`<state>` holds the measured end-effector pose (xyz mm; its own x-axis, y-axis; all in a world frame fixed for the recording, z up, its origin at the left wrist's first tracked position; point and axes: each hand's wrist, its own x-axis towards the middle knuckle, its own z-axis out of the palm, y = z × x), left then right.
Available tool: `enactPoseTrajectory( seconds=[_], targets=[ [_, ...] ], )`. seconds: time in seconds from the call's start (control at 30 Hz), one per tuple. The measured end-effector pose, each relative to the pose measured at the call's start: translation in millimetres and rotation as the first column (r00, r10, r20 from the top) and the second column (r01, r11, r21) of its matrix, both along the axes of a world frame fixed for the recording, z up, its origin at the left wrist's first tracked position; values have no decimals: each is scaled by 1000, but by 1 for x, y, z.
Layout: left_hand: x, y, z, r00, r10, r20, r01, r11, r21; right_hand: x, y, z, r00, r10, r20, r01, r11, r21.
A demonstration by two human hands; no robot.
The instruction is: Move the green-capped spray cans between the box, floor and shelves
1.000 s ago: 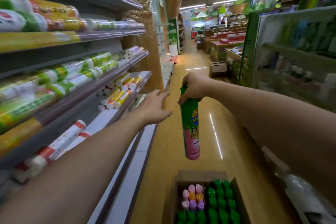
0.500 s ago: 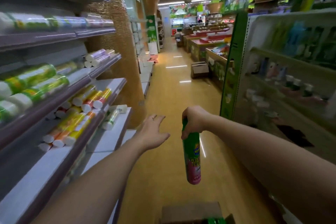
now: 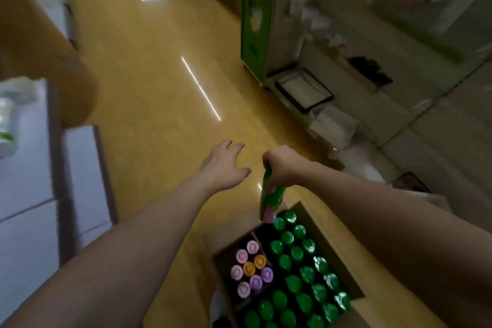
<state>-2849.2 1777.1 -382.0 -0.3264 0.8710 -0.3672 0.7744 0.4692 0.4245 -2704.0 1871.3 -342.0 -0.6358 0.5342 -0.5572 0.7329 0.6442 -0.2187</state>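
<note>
The right hand (image 3: pixel 279 168) is clenched round the top of a slim cylindrical spray can (image 3: pixel 270 201), green with a pink band at its lower end. The can hangs nose-down, slightly tilted, just over the far corner of an open cardboard box (image 3: pixel 306 213) that stands on the glossy yellow floor (image 3: pixel 159 88). Whether the can's base touches anything in the box I cannot tell; motion blur smears it.

The left hand (image 3: pixel 226 165) holds nothing, its fingers spread and relaxed, palm down above the floor, just beside the right hand but apart from it.

Inside the box, round green plastic caps (image 3: pixel 298 274) stand packed in rows, filling its right part. A cardboard divider sets off a smaller cluster of pink, purple and orange caps (image 3: pixel 251 269) along the left side, each with a dimpled top.

Along the left runs a pale, smooth shelf (image 3: pixel 24 194) with a dark edge strip. On the right stands a green-ended shelving unit (image 3: pixel 255 21), its contents too blurred to make out.
</note>
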Motion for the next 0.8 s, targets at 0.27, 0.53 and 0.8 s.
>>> enactPoseTrajectory(
  seconds=[0.27, 0.53, 0.8],
  targets=[
    [14, -16, -182, 996, 55, 65, -52, 997, -55, 21, -3, -200, 989, -143, 32, 144, 989, -37],
    [54, -74, -337, 998, 52, 29, -46, 984, -174, 32, -11, -352, 997, -38, 67, 44, 995, -85],
    [78, -88, -447, 998, 55, 15, -51, 977, -209, 55, -31, -467, 985, -1, 172, 23, 992, -124]
  ],
)
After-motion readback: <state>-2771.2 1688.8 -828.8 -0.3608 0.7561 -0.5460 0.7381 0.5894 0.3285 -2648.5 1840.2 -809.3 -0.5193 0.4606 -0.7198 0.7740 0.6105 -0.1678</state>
